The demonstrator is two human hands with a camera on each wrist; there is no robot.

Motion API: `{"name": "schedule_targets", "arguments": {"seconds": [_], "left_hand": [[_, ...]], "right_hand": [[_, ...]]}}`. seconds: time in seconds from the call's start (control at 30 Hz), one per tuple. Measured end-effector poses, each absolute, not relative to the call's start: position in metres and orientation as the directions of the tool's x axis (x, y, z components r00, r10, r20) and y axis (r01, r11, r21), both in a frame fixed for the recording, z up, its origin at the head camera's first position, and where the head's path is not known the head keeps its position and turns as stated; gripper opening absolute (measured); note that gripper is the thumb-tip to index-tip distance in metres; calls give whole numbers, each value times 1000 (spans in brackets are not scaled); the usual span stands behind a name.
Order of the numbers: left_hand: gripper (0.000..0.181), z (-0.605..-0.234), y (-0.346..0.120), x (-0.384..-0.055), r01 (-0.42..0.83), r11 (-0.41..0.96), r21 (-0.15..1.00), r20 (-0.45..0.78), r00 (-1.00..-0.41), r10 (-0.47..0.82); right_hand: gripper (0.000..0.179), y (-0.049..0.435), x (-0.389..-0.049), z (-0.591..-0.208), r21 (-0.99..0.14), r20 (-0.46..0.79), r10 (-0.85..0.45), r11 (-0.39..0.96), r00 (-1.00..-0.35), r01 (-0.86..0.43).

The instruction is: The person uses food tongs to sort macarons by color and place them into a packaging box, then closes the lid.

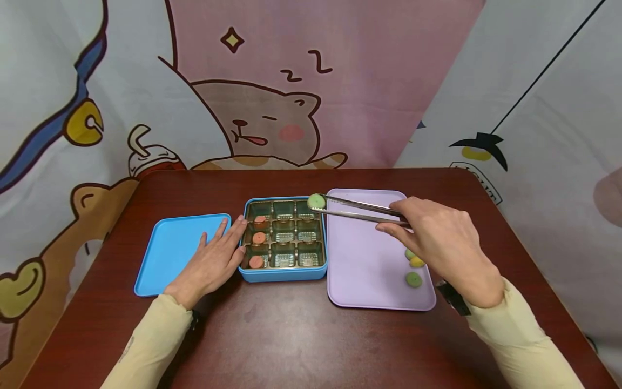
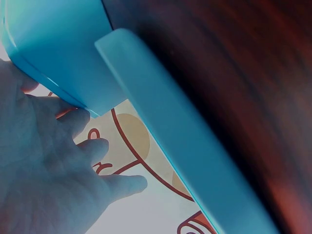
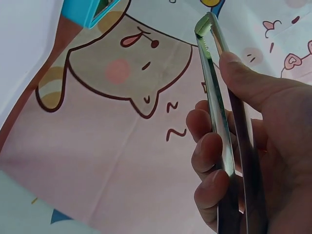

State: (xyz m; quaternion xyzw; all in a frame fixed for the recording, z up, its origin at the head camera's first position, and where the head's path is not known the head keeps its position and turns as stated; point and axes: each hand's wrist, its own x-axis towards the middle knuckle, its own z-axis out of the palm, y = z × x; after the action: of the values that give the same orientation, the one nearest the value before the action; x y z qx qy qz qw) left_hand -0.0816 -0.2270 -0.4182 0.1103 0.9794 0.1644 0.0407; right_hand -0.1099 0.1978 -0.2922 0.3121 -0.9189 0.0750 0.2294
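My right hand (image 1: 442, 243) grips a pair of metal tongs (image 1: 359, 216), thumb on one arm and fingers curled round the other. Between the tong tips is a round green slice (image 1: 316, 201), over the back right corner of a blue lunch box (image 1: 284, 275). The right wrist view shows the green slice (image 3: 203, 25) pinched at the tips. Three orange round slices (image 1: 256, 262) lie in the left column of the box's compartments. Fingers spread, my left hand (image 1: 211, 265) rests against the box's left side; in the left wrist view its fingertips touch the blue wall (image 2: 63, 53).
A lilac tray (image 1: 364, 270) stands right of the box, with green slices (image 1: 414, 279) and a yellow piece (image 1: 416, 261) near its right edge. To the left lies a blue lid (image 1: 175, 248), partly under the left hand. A patterned cloth (image 1: 364, 81) hangs behind the table.
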Motion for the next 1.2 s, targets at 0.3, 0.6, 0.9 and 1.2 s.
{"name": "schedule_targets", "arguments": {"seconds": [0.3,0.6,0.9,1.2], "left_hand": [[62,-419,-228,-82,212,921,326,-45,-970,239],[61,-419,-229,-82,219,918,330,-36,-969,244],[61,-421,-228,-82,214,919,332,-32,-971,238],[61,-421,-229,-82,218,918,330,-30,-970,241]], "right_hand": [[33,179,-109,-293,-29,464,-556,768,-689,-640],[34,165,-110,-303,-37,461,-578,746,-673,-665],[35,155,-109,-314,-28,423,-594,746,-684,-666],[35,149,-108,-333,7,394,-642,718,-657,-696]]}}
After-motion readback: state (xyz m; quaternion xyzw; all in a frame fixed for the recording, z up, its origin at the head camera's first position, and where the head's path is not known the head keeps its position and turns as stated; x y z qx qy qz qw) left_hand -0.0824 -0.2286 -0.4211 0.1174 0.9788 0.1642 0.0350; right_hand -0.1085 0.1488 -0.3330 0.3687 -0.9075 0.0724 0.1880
